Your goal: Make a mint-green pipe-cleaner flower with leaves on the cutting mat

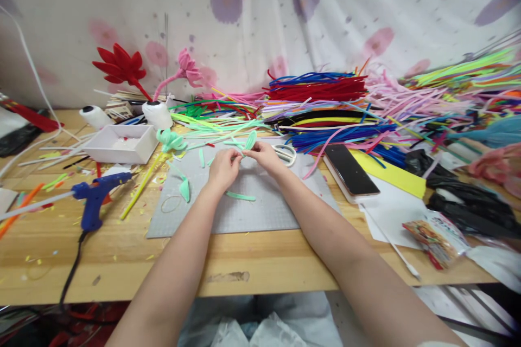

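Over the grey cutting mat [268, 211], my left hand [224, 169] and my right hand [265, 156] meet with fingertips pinched together. A mint-green pipe cleaner [249, 141], bent into a petal-like loop, rises from between them; both hands appear to grip its lower end, though the fingers hide the exact hold. On the mat lie a finished-looking mint petal [184, 190], a short mint pipe cleaner piece [241, 196] and a thin ring [170, 204]. White-handled scissors [288, 155] rest just beyond my right hand. To the left sits a mint flower [170, 140] on a yellow stem [142, 187].
A blue glue gun [95, 198] with its cord lies left, near a white box [122, 143]. Red [121, 65] and pink [188, 68] flowers stand behind it. Pipe cleaner bundles [317, 89] line the back. A phone [350, 169], cable [391, 241] and snack packet [433, 238] lie right.
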Tool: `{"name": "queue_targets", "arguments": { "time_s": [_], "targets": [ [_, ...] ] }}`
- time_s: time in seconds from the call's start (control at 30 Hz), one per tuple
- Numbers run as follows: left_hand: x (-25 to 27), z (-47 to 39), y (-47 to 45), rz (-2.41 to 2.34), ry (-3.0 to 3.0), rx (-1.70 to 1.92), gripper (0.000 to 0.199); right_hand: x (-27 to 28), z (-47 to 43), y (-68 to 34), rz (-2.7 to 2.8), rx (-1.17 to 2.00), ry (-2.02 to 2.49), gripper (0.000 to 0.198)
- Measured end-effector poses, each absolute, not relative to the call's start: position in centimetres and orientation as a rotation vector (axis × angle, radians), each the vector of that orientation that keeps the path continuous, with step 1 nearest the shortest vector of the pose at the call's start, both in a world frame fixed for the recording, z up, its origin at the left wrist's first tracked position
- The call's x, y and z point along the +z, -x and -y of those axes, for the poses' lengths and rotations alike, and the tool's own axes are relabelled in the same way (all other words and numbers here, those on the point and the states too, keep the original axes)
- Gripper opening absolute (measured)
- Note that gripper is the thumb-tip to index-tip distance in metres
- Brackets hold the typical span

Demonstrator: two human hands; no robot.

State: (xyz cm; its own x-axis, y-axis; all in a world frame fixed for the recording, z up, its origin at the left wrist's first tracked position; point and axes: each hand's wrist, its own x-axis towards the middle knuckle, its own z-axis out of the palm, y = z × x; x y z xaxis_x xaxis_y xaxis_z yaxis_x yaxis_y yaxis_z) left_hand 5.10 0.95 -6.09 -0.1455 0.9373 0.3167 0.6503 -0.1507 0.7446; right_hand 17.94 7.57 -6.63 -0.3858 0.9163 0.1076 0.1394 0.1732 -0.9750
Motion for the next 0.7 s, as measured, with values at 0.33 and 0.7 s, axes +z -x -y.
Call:
{"name": "queue_targets", "arguments": {
  "time_s": [0.33, 0.7],
  "targets": [
    [-5.6, -1.1, -5.1, -1.330, -1.468, 1.372, 0.011, -4.7, -7.0, -19.0, 1.279, 2.041, 0.690, 0.029],
    [-4.3, -0.2, -7.7, -0.548, -0.107, 1.257, 0.020, -4.9, -4.9, -15.7, 0.726, 1.849, 0.782, 0.031]
  ]
}}
